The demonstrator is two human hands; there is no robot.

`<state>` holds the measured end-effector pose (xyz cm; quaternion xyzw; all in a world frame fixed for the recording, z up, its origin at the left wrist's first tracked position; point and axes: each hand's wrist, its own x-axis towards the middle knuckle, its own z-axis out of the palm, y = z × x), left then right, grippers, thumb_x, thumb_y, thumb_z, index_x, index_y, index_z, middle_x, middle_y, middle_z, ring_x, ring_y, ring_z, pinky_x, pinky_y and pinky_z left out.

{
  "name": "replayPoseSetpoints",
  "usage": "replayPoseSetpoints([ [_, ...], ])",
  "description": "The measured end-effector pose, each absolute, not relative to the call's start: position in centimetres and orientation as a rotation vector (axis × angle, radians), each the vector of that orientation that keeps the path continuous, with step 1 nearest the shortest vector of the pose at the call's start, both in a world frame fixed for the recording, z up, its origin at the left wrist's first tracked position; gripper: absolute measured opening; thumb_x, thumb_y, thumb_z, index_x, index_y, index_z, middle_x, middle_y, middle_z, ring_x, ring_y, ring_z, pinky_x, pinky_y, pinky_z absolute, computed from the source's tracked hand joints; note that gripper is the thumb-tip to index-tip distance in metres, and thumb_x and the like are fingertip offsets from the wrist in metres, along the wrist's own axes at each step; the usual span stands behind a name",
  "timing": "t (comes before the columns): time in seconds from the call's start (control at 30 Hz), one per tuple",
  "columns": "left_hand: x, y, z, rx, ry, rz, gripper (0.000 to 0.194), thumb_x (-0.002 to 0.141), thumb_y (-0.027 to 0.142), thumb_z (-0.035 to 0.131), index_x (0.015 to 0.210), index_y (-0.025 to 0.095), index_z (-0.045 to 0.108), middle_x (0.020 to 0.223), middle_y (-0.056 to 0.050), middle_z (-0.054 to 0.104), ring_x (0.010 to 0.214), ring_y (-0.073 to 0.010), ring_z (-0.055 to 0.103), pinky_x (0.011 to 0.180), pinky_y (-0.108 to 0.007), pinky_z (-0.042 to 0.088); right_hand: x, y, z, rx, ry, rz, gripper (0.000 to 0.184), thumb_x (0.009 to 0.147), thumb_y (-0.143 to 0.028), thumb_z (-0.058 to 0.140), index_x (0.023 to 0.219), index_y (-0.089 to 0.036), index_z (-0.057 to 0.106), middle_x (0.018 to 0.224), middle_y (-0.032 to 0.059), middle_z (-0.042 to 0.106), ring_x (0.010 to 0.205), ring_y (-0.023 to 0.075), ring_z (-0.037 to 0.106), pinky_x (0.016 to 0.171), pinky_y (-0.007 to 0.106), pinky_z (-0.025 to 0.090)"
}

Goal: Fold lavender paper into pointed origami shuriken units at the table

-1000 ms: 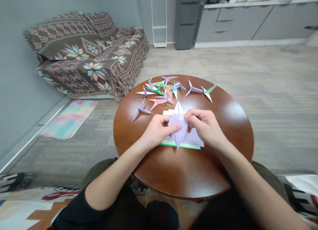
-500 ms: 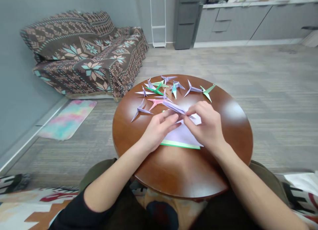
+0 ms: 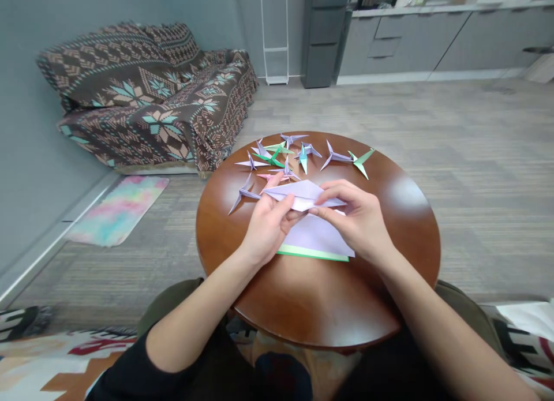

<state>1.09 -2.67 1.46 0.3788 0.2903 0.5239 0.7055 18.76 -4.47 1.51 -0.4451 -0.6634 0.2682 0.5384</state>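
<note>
Left hand (image 3: 269,225), right hand (image 3: 355,216): both pinching paper (image 3: 305,190).
If one pulls too hard, it might rip; a bump could knock birds (image 3: 303,157) off the table's (image 3: 311,303) far edge.

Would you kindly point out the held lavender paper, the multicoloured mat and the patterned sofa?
Held lavender paper (image 3: 305,189), head view: its upper middle.
Multicoloured mat (image 3: 120,210), head view: its middle.
Patterned sofa (image 3: 164,109), head view: its covered seat.

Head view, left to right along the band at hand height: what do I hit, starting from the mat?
Mat → purple paper figure → left hand → folded paper → right hand.
</note>
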Motion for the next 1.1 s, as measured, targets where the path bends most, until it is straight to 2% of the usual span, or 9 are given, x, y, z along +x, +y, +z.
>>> replayPoseSetpoints([
  [0.1,1.3,-3.1,1.5,0.921,0.653,1.246,0.096,0.086,0.031,0.082,0.164,0.040,0.027,0.132,-0.005,0.074,0.106,-0.0192,0.078,0.104,-0.039,0.059,18.7,-4.6,1.6,-1.057,-1.458,0.729,0.017,0.079,-0.035,0.089,0.080,-0.024,0.077,0.102,0.0058,0.074,0.099,0.0245,0.071,0.076,0.035,0.060],
  [0.17,1.3,-3.3,1.5,0.974,0.678,1.267,0.097,0.086,0.036,0.083,0.165,0.039,0.026,0.125,-0.006,0.078,0.104,-0.0204,0.078,0.102,-0.037,0.060,18.7,-4.6,1.8,-1.065,-1.415,0.691,0.015,0.078,-0.032,0.090,0.076,-0.023,0.077,0.099,0.0056,0.075,0.095,0.0235,0.071,0.076,0.034,0.059],
  [0.3,1.0,-3.2,1.5,1.138,0.725,1.322,0.079,0.087,0.037,0.084,0.156,0.033,0.045,0.124,-0.007,0.078,0.108,-0.0238,0.078,0.100,-0.037,0.060,18.8,-4.5,1.8,-1.079,-1.342,0.629,0.014,0.078,-0.028,0.089,0.073,-0.022,0.077,0.093,0.0051,0.075,0.089,0.0220,0.071,0.075,0.035,0.056],
  [0.4,0.7,-2.7,1.1,1.300,0.742,1.279,0.043,0.082,0.032,0.087,0.121,0.023,0.073,0.113,-0.007,0.080,0.101,-0.0239,0.079,0.092,-0.033,0.063,19.0,-4.3,1.5,-1.048,-1.346,0.642,0.015,0.076,-0.028,0.091,0.073,-0.022,0.078,0.094,0.0051,0.075,0.088,0.0216,0.072,0.074,0.033,0.057],
  [0.5,0.3,-2.1,0.6,1.368,0.804,1.239,0.021,0.081,0.032,0.088,0.094,0.018,0.080,0.091,-0.005,0.082,0.085,-0.0206,0.079,0.078,-0.028,0.063,19.0,-4.3,1.5,-1.000,-1.373,0.639,0.012,0.076,-0.024,0.091,0.075,-0.023,0.079,0.098,0.0049,0.076,0.092,0.0208,0.073,0.074,0.031,0.059],
  [0.63,0.0,-1.9,0.5,1.404,0.837,1.287,0.020,0.079,0.033,0.089,0.090,0.019,0.082,0.085,-0.003,0.082,0.074,-0.0165,0.076,0.066,-0.023,0.060,18.8,-4.4,1.8,-0.975,-1.392,0.715,0.014,0.075,-0.027,0.092,0.080,-0.024,0.080,0.100,0.0042,0.076,0.097,0.0215,0.073,0.071,0.028,0.060],
  [0.8,0.0,-2.2,0.8,1.508,0.922,1.358,0.019,0.082,0.036,0.087,0.084,0.018,0.080,0.071,-0.001,0.078,0.061,-0.0139,0.071,0.055,-0.021,0.054,18.7,-4.6,2.1,-0.988,-1.359,0.923,0.019,0.073,-0.030,0.094,0.081,-0.022,0.079,0.078,0.0002,0.077,0.069,0.0165,0.072,0.066,0.028,0.060],
  [0.97,0.4,-2.7,1.0,1.480,0.897,1.382,0.018,0.087,0.034,0.083,0.087,0.017,0.077,0.082,-0.004,0.083,0.078,-0.0205,0.081,0.074,-0.027,0.064,18.6,-5.0,2.2,-0.963,-1.337,0.890,0.013,0.081,-0.026,0.089,0.074,-0.021,0.079,0.072,0.0017,0.078,0.070,0.0178,0.072,0.069,0.030,0.057],
  [1.1,0.6,-3.1,1.1,1.500,0.922,1.420,0.019,0.089,0.034,0.082,0.086,0.017,0.075,0.083,-0.005,0.083,0.078,-0.0214,0.082,0.074,-0.029,0.066,18.3,-5.2,2.4,-0.982,-1.293,0.921,0.016,0.080,-0.027,0.090,0.071,-0.021,0.079,0.071,0.0019,0.078,0.071,0.0179,0.071,0.070,0.031,0.055],
])
